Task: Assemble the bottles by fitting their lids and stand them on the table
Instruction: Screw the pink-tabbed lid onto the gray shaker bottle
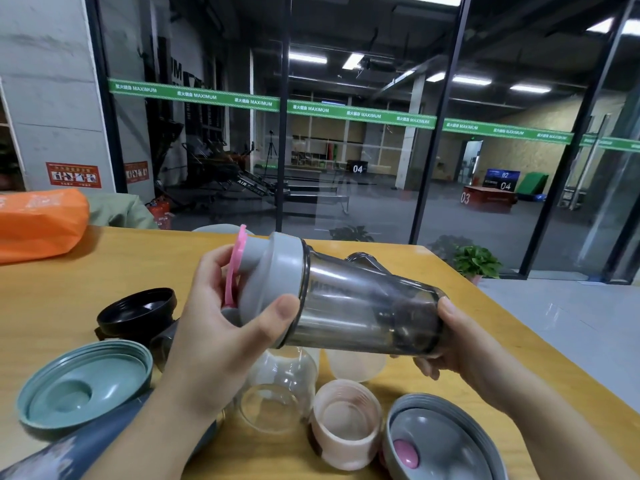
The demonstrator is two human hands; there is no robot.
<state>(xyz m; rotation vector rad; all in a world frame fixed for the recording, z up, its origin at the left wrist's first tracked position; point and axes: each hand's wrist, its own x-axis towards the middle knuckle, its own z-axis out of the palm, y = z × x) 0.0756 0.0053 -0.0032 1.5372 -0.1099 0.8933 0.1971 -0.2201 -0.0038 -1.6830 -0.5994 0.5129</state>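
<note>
I see my left hand (221, 327) gripping the grey lid (277, 275) on the smoky bottle (367, 310), right hand (460, 344) gripping its base above the worktop (114, 265).

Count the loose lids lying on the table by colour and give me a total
Black lid: 1
Teal lid: 1
Pink lid: 1
Grey lid: 1
Total: 4 loose lids. The grey lid on the bottle held in both hands is not counted.

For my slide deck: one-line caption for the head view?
Left hand grips the gray lid on a smoky shaker bottle while the right hand holds its base.
</note>
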